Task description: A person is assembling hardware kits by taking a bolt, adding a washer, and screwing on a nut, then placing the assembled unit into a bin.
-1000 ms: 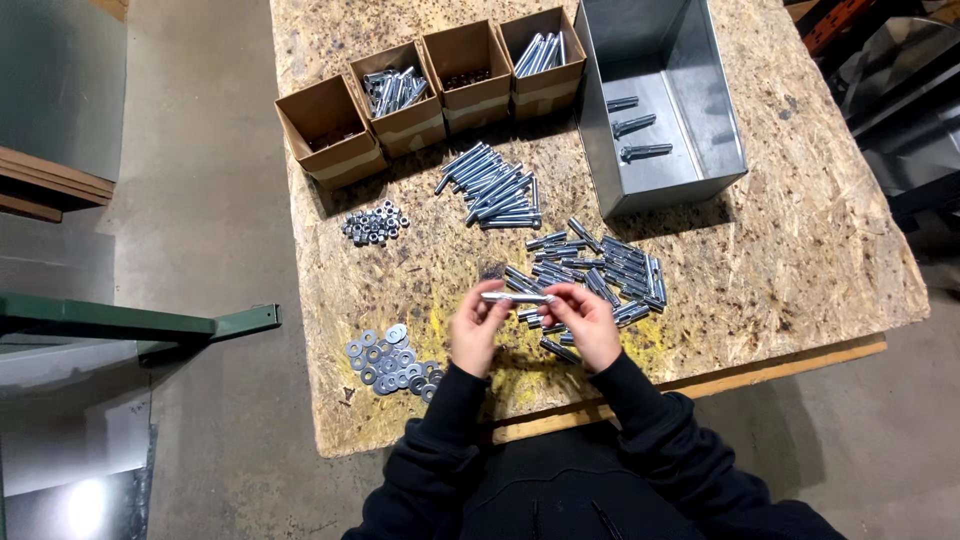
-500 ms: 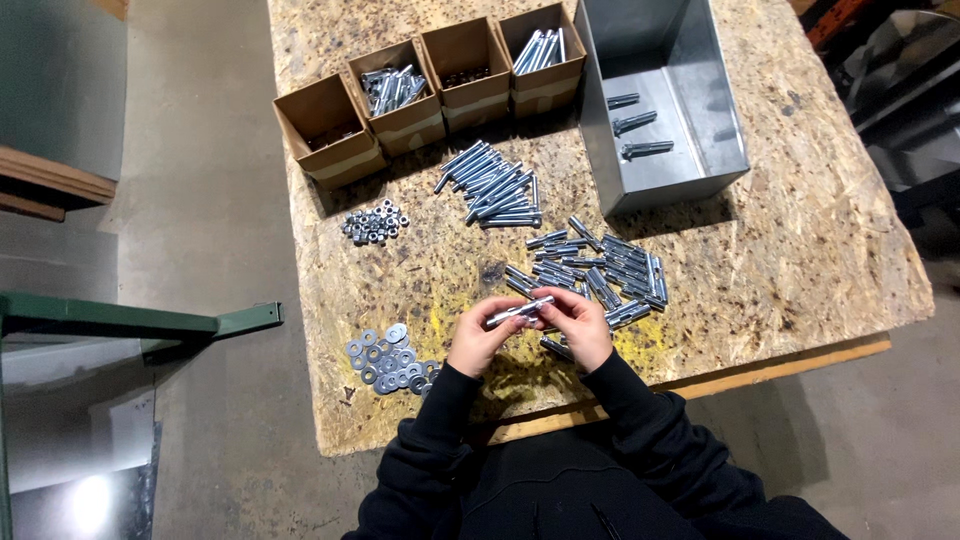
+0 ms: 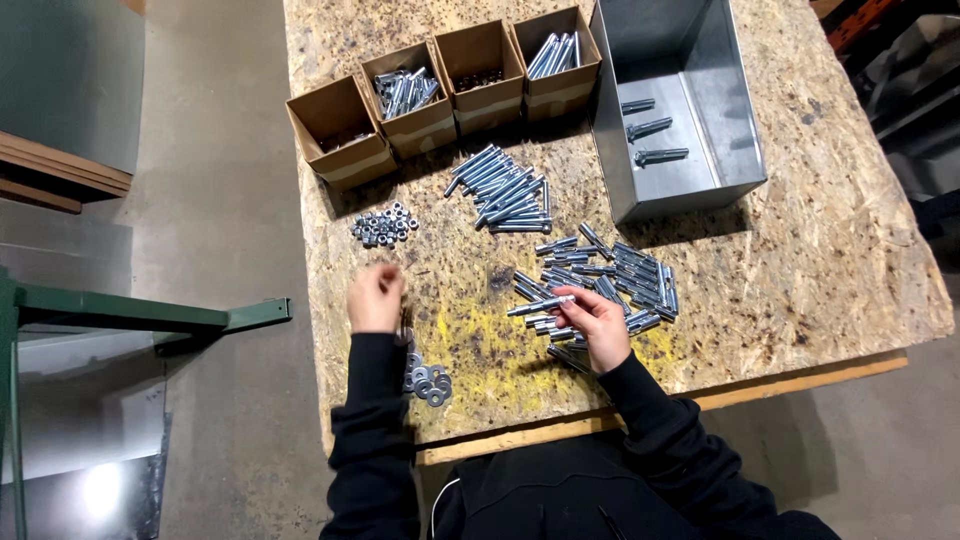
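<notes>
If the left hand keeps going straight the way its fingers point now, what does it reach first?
Most likely the small pile of nuts. The left hand points up the board away from the person, and bare table lies between. The hand's height above the board is unclear, so it might pass over them.

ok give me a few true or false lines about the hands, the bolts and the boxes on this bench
1. The right hand holds a bolt over the table. True.
2. The left hand is inside a cardboard box. False: it is over the table edge, between the pile of nuts and the washers.
3. The metal bin has three bolts in it. True.
4. There are six cardboard boxes. False: four stand in a row.
5. The two hands grip the same bolt. False: they are apart, and only the right one holds it.
</notes>
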